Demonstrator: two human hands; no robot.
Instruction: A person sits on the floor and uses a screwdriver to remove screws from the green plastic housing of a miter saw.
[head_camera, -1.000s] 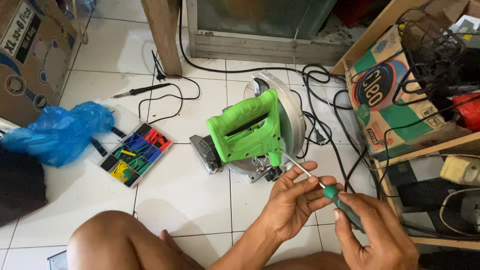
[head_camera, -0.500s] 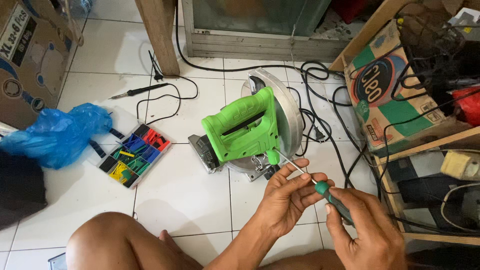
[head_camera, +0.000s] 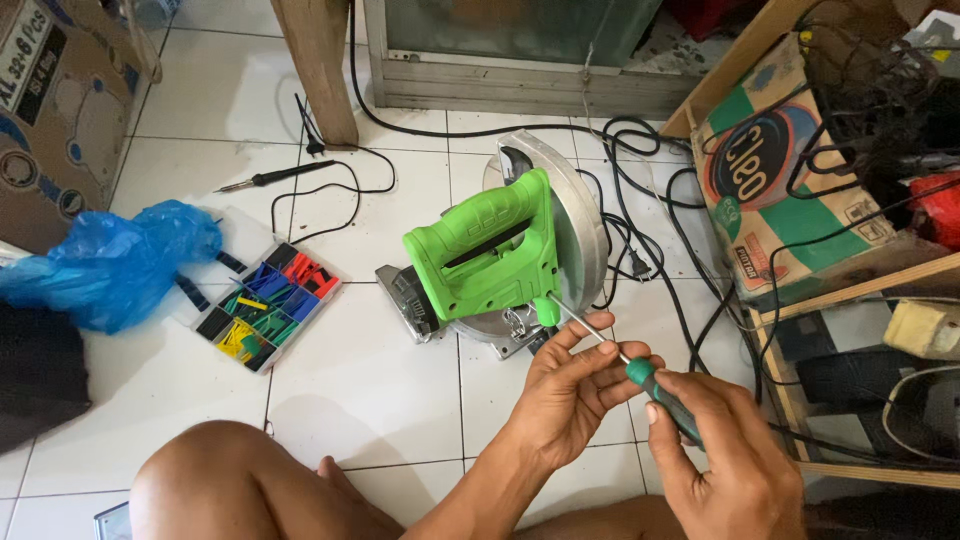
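Lying on its side mid-floor: circular saw (head_camera: 495, 265), bright green moulded plastic body with a closed loop handle, round dull-metal blade guard behind, ribbed grey motor end at left. Pressing against its near right corner: tip of a screwdriver (head_camera: 620, 355), thin bright steel shaft, smooth green handle.

Left hand (head_camera: 575, 390): fingers curled, thumb and fingertips pinching the shaft just behind the tip, palm turned toward the saw. Right hand (head_camera: 725, 450): closed in a full fist round the green handle, near right of frame, only the handle's top end showing above the knuckles. Hands just apart, joined by the tool. Bare knee (head_camera: 225, 485) at the near left.

Left of the saw: clear compartment box (head_camera: 265, 305), rectangular, full of short coloured tubing pieces in red, blue, green, yellow and black. Beside it, crumpled glossy blue plastic bag (head_camera: 115, 260). Farther off, a slim soldering iron (head_camera: 265, 180) with thin black cord. Tangled black cables (head_camera: 650, 215) looping right of the saw.

Floor (head_camera: 370, 390): glossy white square tiles, dark grout lines. Far side: wooden post (head_camera: 320, 65) and a pale framed panel. Far left: brown cardboard carton (head_camera: 50, 110). Right: rough wooden shelf (head_camera: 860, 285) holding a printed green box, wire and assorted clutter.
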